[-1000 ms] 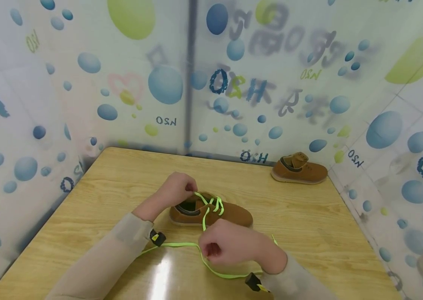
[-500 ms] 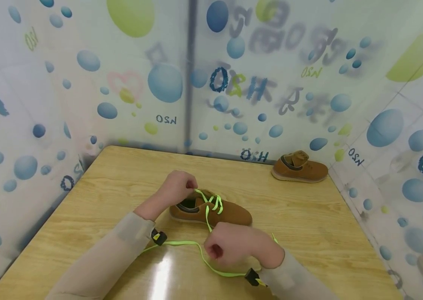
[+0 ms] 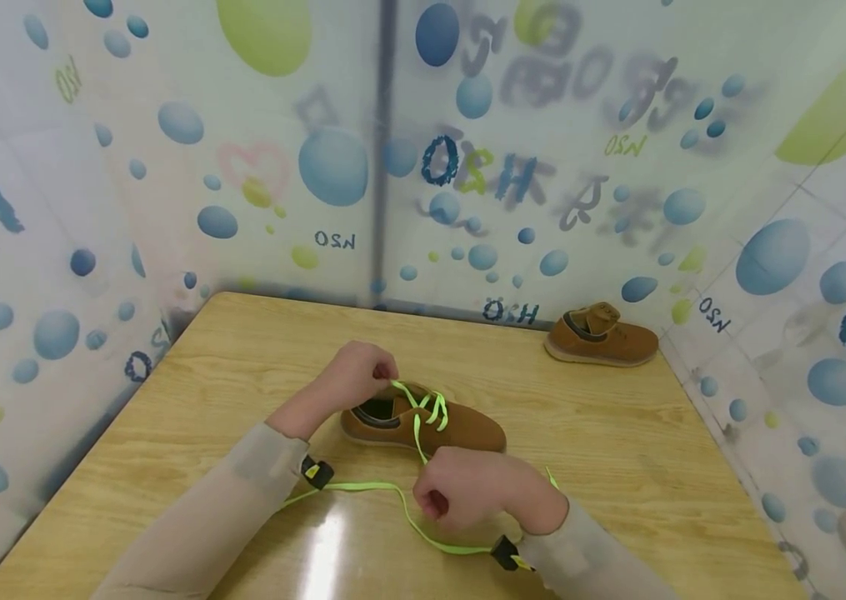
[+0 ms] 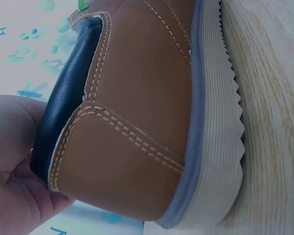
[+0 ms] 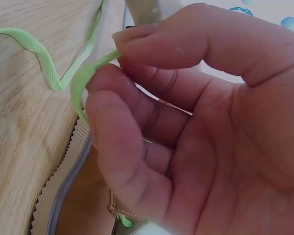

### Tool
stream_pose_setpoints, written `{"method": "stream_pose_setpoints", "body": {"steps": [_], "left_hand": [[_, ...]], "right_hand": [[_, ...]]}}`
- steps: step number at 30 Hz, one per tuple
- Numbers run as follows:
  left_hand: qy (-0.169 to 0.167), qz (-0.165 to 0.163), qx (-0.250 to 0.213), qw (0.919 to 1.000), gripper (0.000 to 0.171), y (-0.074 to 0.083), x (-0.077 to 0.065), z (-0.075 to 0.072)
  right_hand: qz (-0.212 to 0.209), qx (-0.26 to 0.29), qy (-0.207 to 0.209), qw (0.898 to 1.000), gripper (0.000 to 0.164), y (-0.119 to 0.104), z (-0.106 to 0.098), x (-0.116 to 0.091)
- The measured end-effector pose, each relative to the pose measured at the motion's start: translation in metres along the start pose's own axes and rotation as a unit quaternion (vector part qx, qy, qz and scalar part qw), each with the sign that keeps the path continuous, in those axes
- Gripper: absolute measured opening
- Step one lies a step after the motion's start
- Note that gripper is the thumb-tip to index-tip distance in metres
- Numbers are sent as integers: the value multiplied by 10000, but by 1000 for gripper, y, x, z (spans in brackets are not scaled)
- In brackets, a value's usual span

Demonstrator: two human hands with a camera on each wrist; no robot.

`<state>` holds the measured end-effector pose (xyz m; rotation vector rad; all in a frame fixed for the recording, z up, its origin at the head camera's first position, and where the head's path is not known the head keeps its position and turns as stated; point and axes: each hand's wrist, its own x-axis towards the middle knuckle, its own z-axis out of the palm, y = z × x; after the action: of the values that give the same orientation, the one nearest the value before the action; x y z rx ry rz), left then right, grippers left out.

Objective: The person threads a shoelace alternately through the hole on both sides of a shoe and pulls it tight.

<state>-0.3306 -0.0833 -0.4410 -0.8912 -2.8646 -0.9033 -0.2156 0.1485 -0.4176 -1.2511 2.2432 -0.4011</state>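
Note:
A brown shoe point(image 3: 460, 429) lies upright at mid-table, toe to the right, with a bright green shoelace point(image 3: 438, 410) threaded through its upper eyelets. At the shoe's opening my left hand point(image 3: 353, 379) pinches one length of the lace; its fingertips are hidden in the left wrist view, where the heel point(image 4: 122, 156) fills the middle. My right hand point(image 3: 478, 487), in front of the shoe, holds the other length between thumb and curled fingers, plain in the right wrist view around the lace point(image 5: 81, 81). That length runs tight from the eyelets.
A second brown shoe point(image 3: 603, 337), with no lace seen in it, stands at the table's back right corner. Loose green lace curves across the wooden table point(image 3: 655, 467) beneath my wrists. Patterned curtains point(image 3: 257, 167) enclose the back and sides.
My right hand has shifted slightly right, drawing its length of lace along with it. My left hand stays almost where it was, and the shoe has not visibly moved.

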Motion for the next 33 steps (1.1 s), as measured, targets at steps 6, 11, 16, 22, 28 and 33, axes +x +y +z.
{"method": "stream_pose_setpoints", "body": {"steps": [6,11,16,22,28,33], "left_hand": [[10,56,-40,10000,14,-2,-1,1],[-25,45,-33,10000,14,-3,-1,0],[-130,-3,32,9999,10,-5,0,-2],[-298,-111,236,9992,4,-8,0,-6],[-647,-425,355,9964,12,-15,1,-9],[-936,-635,317,9931,17,-17,1,-8]], "right_hand": [[74,-52,2,10000,29,1,1,1],[122,-98,-29,9999,29,2,3,3],[160,-108,-54,9998,29,4,4,4],[99,-240,-41,9997,29,8,7,6],[99,-225,-24,9997,27,10,8,7],[-14,-98,16,10000,24,10,5,5]]}}
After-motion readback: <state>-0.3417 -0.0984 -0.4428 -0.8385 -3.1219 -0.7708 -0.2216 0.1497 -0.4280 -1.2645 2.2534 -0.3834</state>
